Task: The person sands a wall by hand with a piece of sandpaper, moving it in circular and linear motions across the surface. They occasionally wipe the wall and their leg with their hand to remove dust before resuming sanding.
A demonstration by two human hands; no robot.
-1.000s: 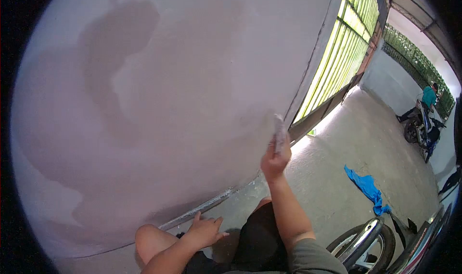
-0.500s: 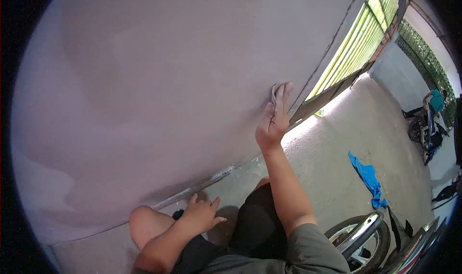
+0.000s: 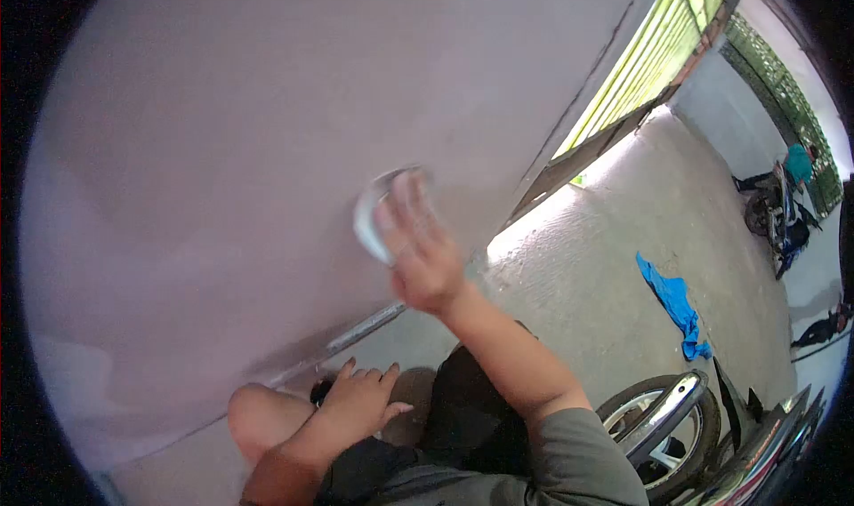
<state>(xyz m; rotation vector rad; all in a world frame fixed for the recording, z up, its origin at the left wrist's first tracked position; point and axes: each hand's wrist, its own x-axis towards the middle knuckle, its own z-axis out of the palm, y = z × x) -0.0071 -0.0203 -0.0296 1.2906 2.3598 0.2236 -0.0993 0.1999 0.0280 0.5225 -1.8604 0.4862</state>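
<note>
My right hand (image 3: pixel 420 239) presses a thin pale sheet (image 3: pixel 370 226), which looks like sandpaper, flat against the grey-mauve wall (image 3: pixel 267 132). Motion blurs the fingers, which lie over the sheet and hide part of it. Darker and lighter patches show on the wall surface. Down by my bent knee, my left hand (image 3: pixel 358 402) is empty, its fingers spread and apart. It hangs over my lap near the foot of the wall, and a small dark object (image 3: pixel 320 390) shows just beyond it.
On the concrete floor (image 3: pixel 569 275) to the right lies a crumpled blue cloth (image 3: pixel 673 303). A motorcycle wheel (image 3: pixel 663 435) stands close at my right side. Beyond the wall's edge is a barred gate (image 3: pixel 623 79). Farther off, a person in teal (image 3: pixel 798 164) is beside another motorcycle (image 3: pixel 777 217).
My right hand has slid left across the wall with the sheet, away from the wall's right edge. My left hand stays almost in place. The view has shifted slightly.
</note>
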